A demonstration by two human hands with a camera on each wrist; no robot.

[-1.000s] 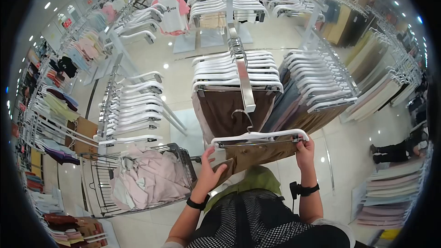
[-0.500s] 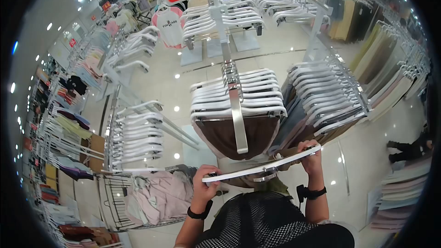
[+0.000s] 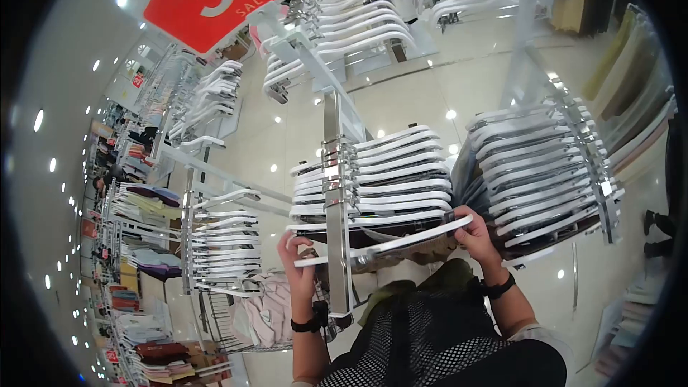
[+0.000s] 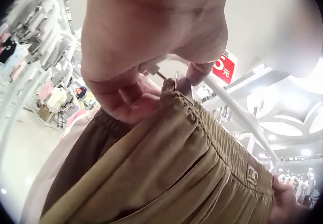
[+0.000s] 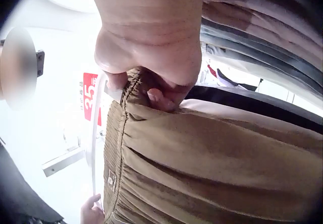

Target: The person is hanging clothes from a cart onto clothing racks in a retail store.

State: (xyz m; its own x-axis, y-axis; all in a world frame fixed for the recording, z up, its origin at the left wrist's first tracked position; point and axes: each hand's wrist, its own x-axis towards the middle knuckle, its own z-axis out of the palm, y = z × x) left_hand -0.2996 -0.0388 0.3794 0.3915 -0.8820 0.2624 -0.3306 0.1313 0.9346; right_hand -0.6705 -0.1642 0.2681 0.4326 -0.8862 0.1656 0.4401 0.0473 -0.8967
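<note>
Fingers first, and both sets are busy: the left hand (image 3: 297, 252) curls its fingers in at the left end of the brown garment (image 4: 171, 163), pinching the gathered waistband (image 4: 214, 138) by its corner, right beside the clip. Over on the right, the right hand (image 3: 476, 238) has its fingers closed on the opposite corner. Between them runs the white hanger (image 3: 387, 241), its right end higher in the head view, and the brown garment hangs below it, a small metal badge (image 4: 252, 174) on the waistband.

That puts the garment at the near end of the middle rail (image 3: 335, 244), whose metal bar crosses in front of the hanger, close to the left hand. Just beyond, a tight row of white hangers (image 3: 405, 179) fills the rail, with a dark brown garment (image 4: 81, 158) right behind the lighter one.

Out to the right, another packed row (image 3: 537, 172); to the left, a shorter stack of hangers (image 3: 226, 247), and nearer, a wire cart (image 3: 215, 322) holding pale pink clothes (image 3: 269, 312). High on the far left, a big red sale sign (image 3: 236, 0)!
</note>
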